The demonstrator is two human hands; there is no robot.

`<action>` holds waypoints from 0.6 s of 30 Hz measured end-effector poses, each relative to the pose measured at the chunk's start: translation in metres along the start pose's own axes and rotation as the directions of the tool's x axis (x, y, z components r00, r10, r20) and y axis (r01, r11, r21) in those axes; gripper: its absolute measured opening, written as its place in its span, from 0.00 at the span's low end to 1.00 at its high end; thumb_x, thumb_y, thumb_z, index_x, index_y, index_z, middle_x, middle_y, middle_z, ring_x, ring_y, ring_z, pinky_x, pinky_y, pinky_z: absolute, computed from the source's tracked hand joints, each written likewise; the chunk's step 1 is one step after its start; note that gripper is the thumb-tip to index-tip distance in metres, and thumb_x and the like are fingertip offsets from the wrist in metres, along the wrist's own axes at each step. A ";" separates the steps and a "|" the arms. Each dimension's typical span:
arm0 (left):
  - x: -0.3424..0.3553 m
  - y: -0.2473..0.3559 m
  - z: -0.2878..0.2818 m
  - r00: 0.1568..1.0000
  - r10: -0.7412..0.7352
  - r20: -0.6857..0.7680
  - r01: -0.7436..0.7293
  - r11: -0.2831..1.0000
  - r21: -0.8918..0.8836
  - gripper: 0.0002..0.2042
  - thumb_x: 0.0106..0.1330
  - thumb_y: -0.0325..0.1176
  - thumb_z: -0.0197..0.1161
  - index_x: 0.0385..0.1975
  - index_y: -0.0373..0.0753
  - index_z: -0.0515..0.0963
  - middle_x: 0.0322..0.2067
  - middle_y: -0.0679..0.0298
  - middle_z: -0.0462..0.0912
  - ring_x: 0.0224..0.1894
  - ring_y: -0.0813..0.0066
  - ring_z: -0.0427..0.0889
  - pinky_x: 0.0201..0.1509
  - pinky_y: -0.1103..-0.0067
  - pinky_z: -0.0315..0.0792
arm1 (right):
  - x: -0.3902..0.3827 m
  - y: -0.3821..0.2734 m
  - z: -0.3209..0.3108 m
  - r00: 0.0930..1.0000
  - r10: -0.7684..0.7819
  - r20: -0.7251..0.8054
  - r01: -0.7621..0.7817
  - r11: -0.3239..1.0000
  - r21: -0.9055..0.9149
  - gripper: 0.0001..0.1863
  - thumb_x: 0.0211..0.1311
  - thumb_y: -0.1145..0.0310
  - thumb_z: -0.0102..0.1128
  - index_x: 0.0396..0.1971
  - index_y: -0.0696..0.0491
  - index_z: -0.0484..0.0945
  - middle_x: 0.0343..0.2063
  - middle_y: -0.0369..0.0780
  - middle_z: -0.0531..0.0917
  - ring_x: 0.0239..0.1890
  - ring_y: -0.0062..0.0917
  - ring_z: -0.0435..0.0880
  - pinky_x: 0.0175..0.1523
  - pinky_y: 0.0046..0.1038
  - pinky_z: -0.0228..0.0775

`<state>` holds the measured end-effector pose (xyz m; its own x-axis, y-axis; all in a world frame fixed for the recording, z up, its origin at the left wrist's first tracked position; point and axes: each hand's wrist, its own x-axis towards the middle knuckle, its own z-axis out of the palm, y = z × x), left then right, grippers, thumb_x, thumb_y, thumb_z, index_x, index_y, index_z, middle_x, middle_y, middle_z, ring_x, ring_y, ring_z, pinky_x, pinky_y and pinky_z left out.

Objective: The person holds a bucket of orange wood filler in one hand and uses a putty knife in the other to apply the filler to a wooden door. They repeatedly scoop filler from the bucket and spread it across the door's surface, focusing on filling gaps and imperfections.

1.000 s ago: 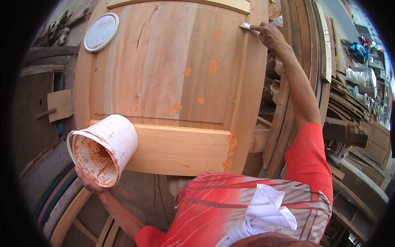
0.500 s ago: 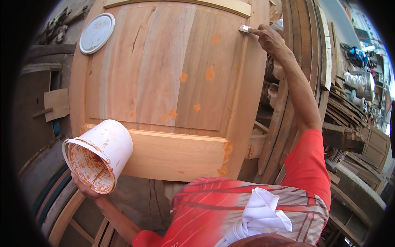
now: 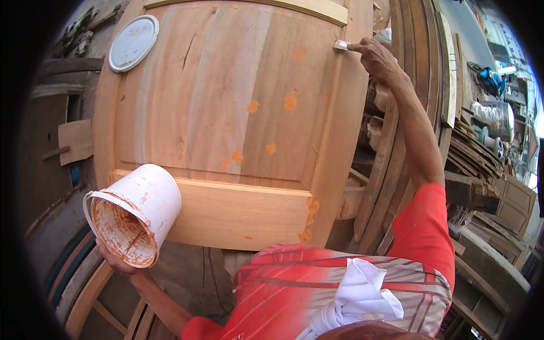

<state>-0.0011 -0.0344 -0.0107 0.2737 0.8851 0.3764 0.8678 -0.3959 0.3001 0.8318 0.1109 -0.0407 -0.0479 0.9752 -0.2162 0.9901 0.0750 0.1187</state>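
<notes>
A wooden door panel (image 3: 221, 85) lies in front of me, dotted with orange filler patches (image 3: 290, 101). My right hand (image 3: 378, 58) grips a putty knife (image 3: 340, 45) by its handle, its blade against the groove along the panel's right frame near the far end. At the lower left, my left hand (image 3: 116, 260) supports a white plastic bucket (image 3: 150, 190) from below, tilted so that its mouth faces me. Orange filler coats the bucket's inner wall. The bucket covers most of the left fingers.
A round white lid (image 3: 134, 43) rests on the door's far left corner. Long timber planks (image 3: 419, 68) run along the right side, with stacked boards (image 3: 473, 147) beyond them. Wooden frames (image 3: 93, 300) stand at the lower left.
My right hand and the putty knife have shifted slightly nearer and to the right along the frame. The left hand still holds the bucket in about the same place.
</notes>
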 end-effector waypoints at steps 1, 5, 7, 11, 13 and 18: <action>0.002 0.001 0.002 1.000 0.011 -0.016 -0.011 1.000 -0.019 0.62 0.44 0.48 0.87 0.74 0.22 0.54 0.68 0.36 0.66 0.68 0.39 0.73 0.68 0.51 0.76 | 0.000 0.003 0.005 0.999 0.004 -0.038 -0.004 1.000 0.008 0.29 0.71 0.78 0.50 0.66 0.34 0.79 0.49 0.42 0.82 0.52 0.38 0.83 0.58 0.40 0.76; -0.006 -0.010 0.002 0.999 -0.035 -0.041 0.031 0.995 -0.092 0.63 0.43 0.48 0.87 0.74 0.22 0.52 0.68 0.36 0.66 0.68 0.40 0.73 0.68 0.50 0.76 | -0.004 0.001 0.014 1.000 0.019 -0.023 -0.018 0.998 0.068 0.26 0.69 0.80 0.51 0.62 0.44 0.81 0.47 0.44 0.82 0.52 0.39 0.83 0.60 0.39 0.75; -0.017 -0.018 0.003 0.991 -0.121 -0.050 0.110 0.977 -0.183 0.64 0.43 0.47 0.87 0.74 0.22 0.51 0.69 0.36 0.66 0.69 0.40 0.72 0.68 0.51 0.76 | -0.003 -0.002 -0.005 0.999 0.017 0.031 -0.018 0.999 0.050 0.25 0.69 0.80 0.52 0.63 0.46 0.81 0.46 0.44 0.82 0.52 0.39 0.82 0.60 0.39 0.75; -0.021 -0.025 0.004 0.976 -0.215 -0.025 0.198 0.936 -0.290 0.64 0.43 0.47 0.87 0.74 0.22 0.51 0.69 0.37 0.65 0.69 0.42 0.72 0.69 0.52 0.75 | 0.010 -0.001 -0.012 0.998 0.056 -0.036 -0.054 0.996 0.071 0.26 0.69 0.80 0.51 0.64 0.46 0.80 0.48 0.44 0.82 0.55 0.40 0.82 0.60 0.39 0.75; -0.022 -0.027 0.000 0.981 -0.196 -0.005 0.188 0.950 -0.250 0.64 0.43 0.47 0.87 0.74 0.23 0.51 0.69 0.37 0.65 0.70 0.42 0.72 0.69 0.53 0.75 | 0.015 0.007 -0.002 0.992 0.032 -0.121 -0.022 0.996 0.081 0.25 0.70 0.78 0.50 0.63 0.44 0.81 0.49 0.44 0.82 0.55 0.41 0.82 0.59 0.40 0.76; -0.015 -0.017 -0.002 0.887 -0.455 0.074 0.435 0.771 -0.465 0.62 0.44 0.47 0.87 0.75 0.24 0.52 0.70 0.37 0.65 0.70 0.43 0.72 0.70 0.53 0.74 | 0.014 0.021 0.018 0.996 -0.039 -0.081 0.043 0.998 0.044 0.27 0.69 0.81 0.50 0.64 0.45 0.79 0.50 0.44 0.82 0.55 0.41 0.82 0.60 0.40 0.75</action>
<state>-0.0206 -0.0412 -0.0195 -0.1217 0.9837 0.1323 0.5958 -0.0342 0.8024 0.8539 0.1225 -0.0588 -0.0969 0.9852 -0.1417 0.9920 0.1072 0.0669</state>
